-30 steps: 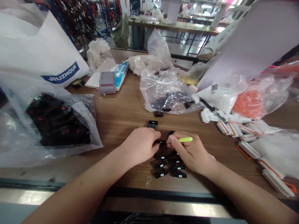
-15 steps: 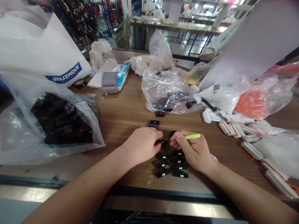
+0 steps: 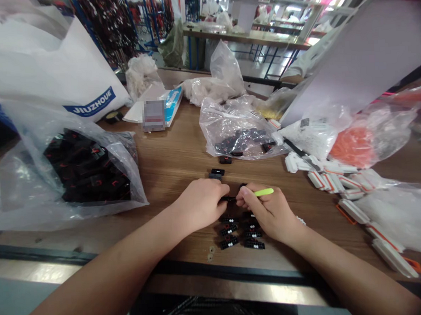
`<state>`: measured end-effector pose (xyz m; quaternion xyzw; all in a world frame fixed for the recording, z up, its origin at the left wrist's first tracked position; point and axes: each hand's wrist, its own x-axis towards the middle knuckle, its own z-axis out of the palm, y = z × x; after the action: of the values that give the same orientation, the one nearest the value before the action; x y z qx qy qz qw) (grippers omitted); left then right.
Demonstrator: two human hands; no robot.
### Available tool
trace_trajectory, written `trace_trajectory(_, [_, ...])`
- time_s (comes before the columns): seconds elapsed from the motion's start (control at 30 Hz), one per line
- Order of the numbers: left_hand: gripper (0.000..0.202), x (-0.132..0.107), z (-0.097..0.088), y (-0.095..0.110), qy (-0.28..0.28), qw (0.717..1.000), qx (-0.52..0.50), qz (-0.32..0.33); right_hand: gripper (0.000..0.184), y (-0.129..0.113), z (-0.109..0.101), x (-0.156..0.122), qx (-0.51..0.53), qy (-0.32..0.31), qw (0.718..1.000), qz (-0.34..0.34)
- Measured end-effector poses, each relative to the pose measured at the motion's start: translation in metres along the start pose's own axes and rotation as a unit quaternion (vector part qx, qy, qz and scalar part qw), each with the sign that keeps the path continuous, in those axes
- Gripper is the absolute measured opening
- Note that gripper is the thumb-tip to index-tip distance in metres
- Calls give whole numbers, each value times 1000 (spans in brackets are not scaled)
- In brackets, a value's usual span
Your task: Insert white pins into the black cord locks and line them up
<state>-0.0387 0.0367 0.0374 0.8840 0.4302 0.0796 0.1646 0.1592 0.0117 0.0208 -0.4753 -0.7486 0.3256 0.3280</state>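
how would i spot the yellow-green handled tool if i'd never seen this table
On the brown wooden table, find the right hand, close beside the left hand. The slim tool is held there, handle pointing right. Its bright yellow-green sets it apart from the black parts near the hands and the white, orange-edged pieces farther right.

From where I stood, the left hand partly hid the black part; the tip of the green tool was indistinct; the view's left edge cut the white bag.
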Motion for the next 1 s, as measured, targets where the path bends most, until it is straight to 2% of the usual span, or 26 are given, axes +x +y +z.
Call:
trace_trajectory(0.13, [10, -1, -2, -2, -8, 1000, 15, -2, 29, -1, 1, -2, -13, 14, 999, -32])
trace_trajectory(0.2, [12, -3, -6, -4, -10, 999, 40, -18, 28, 1, 0, -3, 16, 57, 998, -31])
trace_trajectory(0.27, [15, -5, -12, -6, -4, 995, 83, -61, 28, 4, -2, -4, 39, 105, 994, -21])
trace_trajectory(0.37, [20, -10, -22, -4, 36, 989, 100, -103, 29, 7, -7, -4, 45, 149, 988, -19])
trace_trajectory(0.43, [17, -13, -26, 0, 36, 997, 30, -65, 29, 9, -10, -5, 42, 160, 986, -25])
trace_trajectory(0.53, [12, -14, -25, 5, -32, 993, -107, 28, 29, 9, -12, -5, 37, 163, 985, -31])
trace_trajectory(0.6, [9, -13, -21, 5, -70, 986, -144, 51, 29, 10, -12, -5, 41, 164, 985, -30])
trace_trajectory(0.83, [19, -7, -7, -2, -82, 987, -118, 72, 28, 11, -11, -4, 51, 172, 983, -32])
trace_trajectory(1.0, [11, -4, -4, -3, -49, 996, -63, 31, 27, 10, -12, -4, 58, 163, 984, -26])
